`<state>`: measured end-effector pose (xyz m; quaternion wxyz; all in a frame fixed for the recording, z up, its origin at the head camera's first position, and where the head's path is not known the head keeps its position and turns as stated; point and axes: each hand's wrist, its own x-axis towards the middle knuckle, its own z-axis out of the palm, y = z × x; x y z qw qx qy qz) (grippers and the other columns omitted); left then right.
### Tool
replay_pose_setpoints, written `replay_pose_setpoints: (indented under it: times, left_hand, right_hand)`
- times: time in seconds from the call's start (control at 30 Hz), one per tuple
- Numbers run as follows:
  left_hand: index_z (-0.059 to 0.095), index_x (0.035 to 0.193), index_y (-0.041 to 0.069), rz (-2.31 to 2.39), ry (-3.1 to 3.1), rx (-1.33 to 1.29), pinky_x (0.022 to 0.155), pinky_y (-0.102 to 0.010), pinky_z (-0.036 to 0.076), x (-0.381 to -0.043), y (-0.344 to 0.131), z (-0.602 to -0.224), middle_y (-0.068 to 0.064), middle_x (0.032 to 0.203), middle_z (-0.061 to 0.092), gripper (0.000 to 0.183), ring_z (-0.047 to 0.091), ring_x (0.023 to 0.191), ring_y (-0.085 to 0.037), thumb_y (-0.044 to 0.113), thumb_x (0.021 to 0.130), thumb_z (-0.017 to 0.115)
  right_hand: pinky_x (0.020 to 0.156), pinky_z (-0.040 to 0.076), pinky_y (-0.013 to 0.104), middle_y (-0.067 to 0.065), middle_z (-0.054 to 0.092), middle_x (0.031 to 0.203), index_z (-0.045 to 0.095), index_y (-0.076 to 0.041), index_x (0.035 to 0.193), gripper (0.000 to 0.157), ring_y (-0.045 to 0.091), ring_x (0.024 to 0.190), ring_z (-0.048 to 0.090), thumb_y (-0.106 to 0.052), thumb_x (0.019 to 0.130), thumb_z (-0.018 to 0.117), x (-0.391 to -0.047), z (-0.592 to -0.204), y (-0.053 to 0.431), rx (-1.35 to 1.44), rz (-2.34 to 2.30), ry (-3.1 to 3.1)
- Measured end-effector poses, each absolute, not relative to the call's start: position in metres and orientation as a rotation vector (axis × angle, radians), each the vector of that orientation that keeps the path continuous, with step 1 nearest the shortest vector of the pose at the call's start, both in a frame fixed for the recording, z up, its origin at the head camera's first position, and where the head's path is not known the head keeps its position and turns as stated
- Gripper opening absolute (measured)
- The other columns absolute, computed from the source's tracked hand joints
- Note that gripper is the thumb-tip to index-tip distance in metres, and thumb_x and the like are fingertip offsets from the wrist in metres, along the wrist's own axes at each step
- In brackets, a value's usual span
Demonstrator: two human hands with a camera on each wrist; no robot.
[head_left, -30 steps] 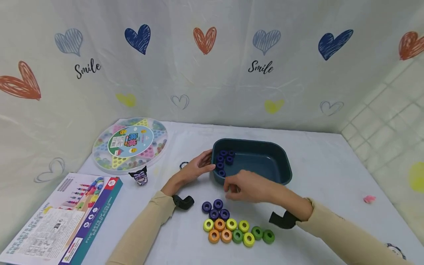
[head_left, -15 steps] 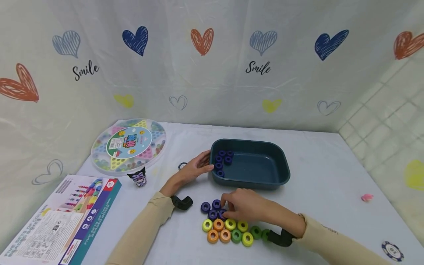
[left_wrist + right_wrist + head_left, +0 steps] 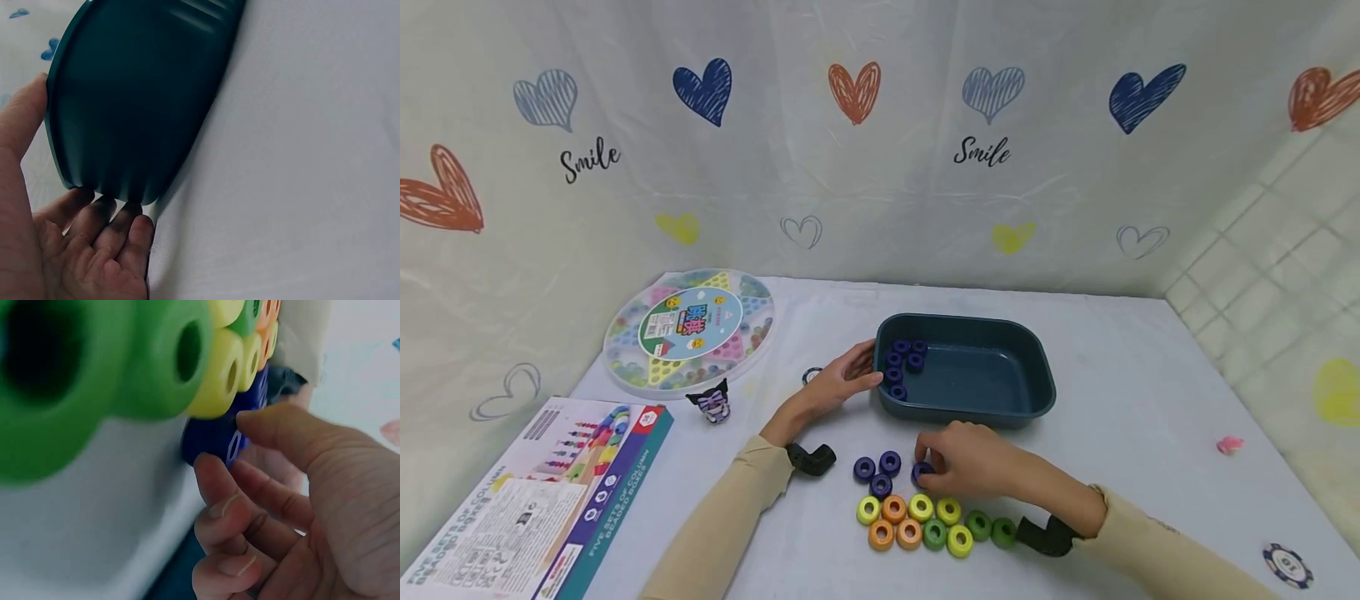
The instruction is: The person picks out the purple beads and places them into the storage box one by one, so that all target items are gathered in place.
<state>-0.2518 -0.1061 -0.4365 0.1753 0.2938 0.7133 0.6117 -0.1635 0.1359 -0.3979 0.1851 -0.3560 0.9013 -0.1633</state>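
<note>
My right hand (image 3: 973, 462) pinches a dark purple ring bead (image 3: 921, 474) between thumb and fingers, just in front of the basin. In the right wrist view the thumb and index fingertip lie on opposite sides of this bead (image 3: 209, 439). Several more purple beads (image 3: 881, 486) lie to its left. My left hand (image 3: 838, 383) rests with extended fingers against the left end of the dark teal basin (image 3: 1037, 406). Its fingertips (image 3: 128, 209) touch the outer wall in the left wrist view. Inside the basin, several purple beads (image 3: 893, 376) are gathered along the left wall.
Yellow beads (image 3: 959, 542), orange beads (image 3: 882, 535) and green beads (image 3: 1004, 533) lie in front of the right hand. At left are a toy box (image 3: 535, 500), a round game set (image 3: 692, 329) and a small figure (image 3: 712, 403). A poker chip (image 3: 1287, 566) and pink piece (image 3: 1229, 446) lie at right.
From the basin's front edge, my right hand came down to the purple beads, took hold of one and drew it right, away from the others. The left hand stays at the basin.
</note>
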Motion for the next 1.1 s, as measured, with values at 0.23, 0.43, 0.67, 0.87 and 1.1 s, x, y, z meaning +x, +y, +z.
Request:
replay_pose_setpoints:
  times: [0.23,0.43,0.67,0.87,1.1]
  left_hand:
    - [0.013,0.143,0.001,1.737,2.03,0.826,0.107,-0.038,0.021,-0.251,-0.105,-0.435,-0.016,0.146,0.019,0.065,0.022,0.133,-0.024,0.017,0.093,0.051]
    - [0.014,0.143,0.002,1.741,2.029,0.817,0.107,-0.037,0.021,-0.25,-0.105,-0.434,-0.017,0.147,0.018,0.064,0.022,0.133,-0.024,0.016,0.093,0.051]
    - [0.014,0.143,0.002,1.747,2.027,0.814,0.107,-0.037,0.02,-0.251,-0.105,-0.436,-0.016,0.147,0.019,0.066,0.021,0.133,-0.024,0.017,0.092,0.052]
    - [0.012,0.143,0.0,1.751,2.016,0.828,0.108,-0.038,0.02,-0.251,-0.105,-0.436,-0.018,0.147,0.018,0.066,0.021,0.133,-0.026,0.015,0.092,0.051]
    - [0.013,0.143,0.001,1.743,2.032,0.817,0.107,-0.037,0.02,-0.251,-0.105,-0.435,-0.017,0.147,0.018,0.065,0.021,0.133,-0.024,0.016,0.092,0.052]
  right_hand:
    - [0.047,0.042,0.02,-0.016,0.054,0.064,0.063,-0.023,0.096,0.018,0.002,0.054,0.049,-0.028,0.078,0.066,-0.169,-0.4,0.157,-0.997,-0.553,2.478]
    - [0.051,0.044,0.019,-0.016,0.055,0.066,0.063,-0.021,0.1,0.021,0.002,0.057,0.05,-0.026,0.079,0.065,-0.173,-0.402,0.167,-1.026,-0.593,2.432]
    - [0.054,0.045,0.018,-0.014,0.057,0.068,0.062,-0.018,0.104,0.027,0.001,0.059,0.05,-0.028,0.08,0.066,-0.177,-0.406,0.171,-1.055,-0.679,2.328]
    - [0.053,0.046,0.019,-0.014,0.057,0.068,0.061,-0.017,0.104,0.028,0.001,0.058,0.051,-0.032,0.081,0.067,-0.179,-0.4,0.173,-1.058,-0.701,2.326]
    - [0.054,0.046,0.021,-0.013,0.059,0.07,0.06,-0.016,0.105,0.03,0.004,0.061,0.052,-0.034,0.082,0.065,-0.189,-0.37,0.174,-1.07,-0.722,2.402]
